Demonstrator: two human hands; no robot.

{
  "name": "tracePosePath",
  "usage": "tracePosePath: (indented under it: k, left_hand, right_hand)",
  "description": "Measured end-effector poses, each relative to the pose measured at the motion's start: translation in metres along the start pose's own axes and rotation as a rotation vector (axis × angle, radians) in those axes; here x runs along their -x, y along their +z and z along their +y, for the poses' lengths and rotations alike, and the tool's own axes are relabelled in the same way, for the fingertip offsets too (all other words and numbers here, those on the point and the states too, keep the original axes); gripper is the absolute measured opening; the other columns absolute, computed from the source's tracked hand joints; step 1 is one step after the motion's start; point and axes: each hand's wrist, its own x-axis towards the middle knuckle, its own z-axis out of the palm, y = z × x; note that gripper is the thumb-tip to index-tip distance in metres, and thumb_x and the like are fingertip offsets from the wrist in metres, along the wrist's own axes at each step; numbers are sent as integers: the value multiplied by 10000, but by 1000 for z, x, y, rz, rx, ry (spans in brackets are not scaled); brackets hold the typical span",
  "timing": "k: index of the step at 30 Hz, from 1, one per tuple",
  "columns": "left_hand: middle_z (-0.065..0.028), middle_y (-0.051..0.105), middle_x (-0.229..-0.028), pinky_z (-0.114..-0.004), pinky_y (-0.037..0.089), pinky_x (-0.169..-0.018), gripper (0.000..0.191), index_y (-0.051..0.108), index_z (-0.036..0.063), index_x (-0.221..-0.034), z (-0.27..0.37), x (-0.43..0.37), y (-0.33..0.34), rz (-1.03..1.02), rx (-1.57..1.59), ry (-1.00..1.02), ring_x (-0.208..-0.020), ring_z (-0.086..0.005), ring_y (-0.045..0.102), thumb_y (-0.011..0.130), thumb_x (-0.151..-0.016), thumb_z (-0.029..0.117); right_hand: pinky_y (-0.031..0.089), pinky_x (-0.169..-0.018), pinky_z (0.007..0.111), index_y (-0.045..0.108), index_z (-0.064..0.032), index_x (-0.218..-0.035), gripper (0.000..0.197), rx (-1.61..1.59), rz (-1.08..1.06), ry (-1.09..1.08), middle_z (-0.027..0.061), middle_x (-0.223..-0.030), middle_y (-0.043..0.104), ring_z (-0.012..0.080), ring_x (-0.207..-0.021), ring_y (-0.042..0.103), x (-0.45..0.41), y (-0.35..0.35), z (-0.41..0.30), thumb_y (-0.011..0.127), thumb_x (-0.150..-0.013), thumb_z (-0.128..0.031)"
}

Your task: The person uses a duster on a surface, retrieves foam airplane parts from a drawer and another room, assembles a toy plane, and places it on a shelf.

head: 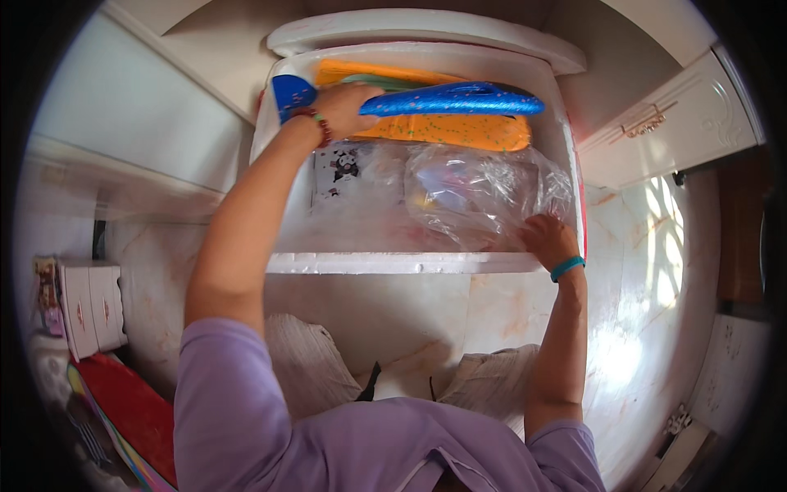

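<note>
My left hand (346,109) grips a long blue speckled foam piece (455,100) with an oval slot, which looks like part of a toy glider. It is over the far side of an open white polystyrene box (344,263). Beneath the blue piece lie orange speckled foam pieces (455,132), and a bit of green foam (375,81) shows behind. At the near right inside corner, the bent fingers of my right hand (549,241) hold the edge of a clear plastic bag (473,190). Colourful contents blur through the plastic. A white printed item (344,169) with a cartoon figure lies to its left.
A polystyrene lid (424,29) leans behind the box. White cabinets (670,117) flank it, one bearing an ornate handle. Tiled floor (492,307) lies before my knees. A small white drawer unit (92,307) and a red-covered item (132,412) are at the left.
</note>
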Motion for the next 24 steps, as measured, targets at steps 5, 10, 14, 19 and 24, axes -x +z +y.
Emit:
tracePosePath:
  k: [5, 10, 14, 19, 24]
  left_hand:
    - [-69, 472, -1104, -376, 283, -866, 455, 439, 153, -1139, -22, -21, 48, 165, -100, -121, -1035, -223, 424, 579, -711, 214]
    - [-32, 352, -1246, -405, 224, -897, 556, 370, 224, -1210, -23, -18, 58, 328, -160, -172, -1132, -213, 312, 598, -704, 256]
    - [-39, 298, -1279, -382, 203, -920, 671, 294, 242, -1255, -12, -7, 63, 248, -180, -69, -1169, -210, 264, 632, -675, 240]
    - [-41, 239, -1317, -406, 181, -945, 806, 225, 270, -1279, -11, -12, 89, 324, -415, 9, -1207, -210, 215, 671, -619, 148]
    - [-38, 331, -1263, -401, 206, -927, 580, 304, 254, -1243, -21, -27, 95, 468, -414, -17, -1168, -206, 291, 485, -720, 82]
  right_hand:
    - [437, -693, 359, 561, -26, -885, 332, -79, 0, 115, 138, -884, 576, 298, -813, 545, 4, -5, 1, 628, -643, -243]
    - [449, -656, 329, 541, -10, -842, 303, -138, 139, 42, 138, -785, 569, 278, -741, 554, 5, -7, 6, 652, -588, -133]
    - [450, -636, 318, 527, -12, -803, 256, -133, 160, 120, 125, -743, 557, 270, -704, 549, 2, -9, -1, 627, -580, -90]
    - [440, -604, 319, 522, -33, -736, 165, -71, 321, 160, 106, -719, 559, 250, -670, 545, -5, -6, -7, 597, -594, -72]
    - [441, -584, 331, 525, -34, -703, 111, -78, 326, 137, 114, -678, 559, 262, -627, 547, 1, -2, -1, 573, -616, -84]
